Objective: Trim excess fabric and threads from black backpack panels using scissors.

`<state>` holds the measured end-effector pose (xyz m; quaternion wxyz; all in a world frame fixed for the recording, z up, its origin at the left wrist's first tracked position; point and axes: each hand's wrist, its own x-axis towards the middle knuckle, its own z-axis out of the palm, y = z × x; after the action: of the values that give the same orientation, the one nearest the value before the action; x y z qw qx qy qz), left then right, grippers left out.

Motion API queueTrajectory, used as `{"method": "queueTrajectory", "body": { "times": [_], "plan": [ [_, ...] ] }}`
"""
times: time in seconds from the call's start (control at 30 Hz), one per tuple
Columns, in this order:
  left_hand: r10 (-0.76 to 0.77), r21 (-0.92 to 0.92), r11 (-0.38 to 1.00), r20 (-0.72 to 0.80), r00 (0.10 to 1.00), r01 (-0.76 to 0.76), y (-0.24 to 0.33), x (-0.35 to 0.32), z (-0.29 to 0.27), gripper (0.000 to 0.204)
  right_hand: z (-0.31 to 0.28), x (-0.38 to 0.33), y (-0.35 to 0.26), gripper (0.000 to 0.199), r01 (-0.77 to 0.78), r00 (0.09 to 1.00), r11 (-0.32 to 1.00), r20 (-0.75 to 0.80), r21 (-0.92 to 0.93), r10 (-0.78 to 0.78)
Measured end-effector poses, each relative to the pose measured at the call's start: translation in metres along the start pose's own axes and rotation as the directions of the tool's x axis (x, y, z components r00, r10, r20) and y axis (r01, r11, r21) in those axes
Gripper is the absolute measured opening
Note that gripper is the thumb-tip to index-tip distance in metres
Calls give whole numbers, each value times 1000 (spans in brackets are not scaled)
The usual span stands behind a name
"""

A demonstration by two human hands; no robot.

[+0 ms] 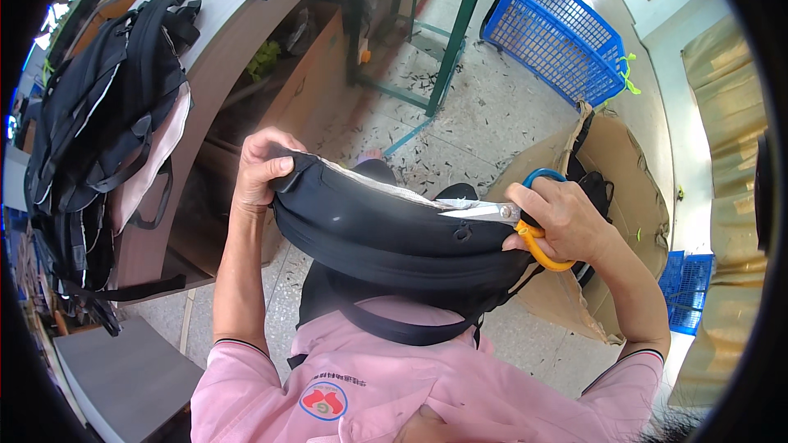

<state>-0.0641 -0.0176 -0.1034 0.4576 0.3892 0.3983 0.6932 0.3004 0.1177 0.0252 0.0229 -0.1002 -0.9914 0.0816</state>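
A black backpack lies across my lap, its raw white seam edge curving along the top. My left hand pinches the far-left end of that edge between thumb and fingers. In my right hand is a pair of scissors, one handle loop blue and the other orange. The scissor blades point left along the white edge, close to the right end of it. Whether the blades touch the fabric I cannot tell. A strap loop hangs at the near side of the bag.
More black backpacks are piled on the table at left. A large cardboard box with black items stands at right, beyond it a blue plastic basket. Dark scraps litter the floor. A green-framed stool stands ahead.
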Motion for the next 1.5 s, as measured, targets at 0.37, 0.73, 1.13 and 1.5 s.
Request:
{"method": "queueTrajectory", "body": {
  "times": [0.37,0.73,1.13,1.5],
  "plan": [
    [58,99,993,-14,998,-56,11,-2,11,26,-11,11,-12,52,-20,999,996,-48,-91,16],
    [99,116,988,11,995,-99,21,-14,15,20,-1,5,-5,47,-12,1000,999,-13,33,12],
    [151,205,966,44,988,-157,32,-16,30,15,-9,17,-18,52,-64,998,998,14,-29,64],
    [161,222,962,13,987,-160,35,-22,34,14,1,11,-12,50,-70,996,997,49,29,68]
  ]
}}
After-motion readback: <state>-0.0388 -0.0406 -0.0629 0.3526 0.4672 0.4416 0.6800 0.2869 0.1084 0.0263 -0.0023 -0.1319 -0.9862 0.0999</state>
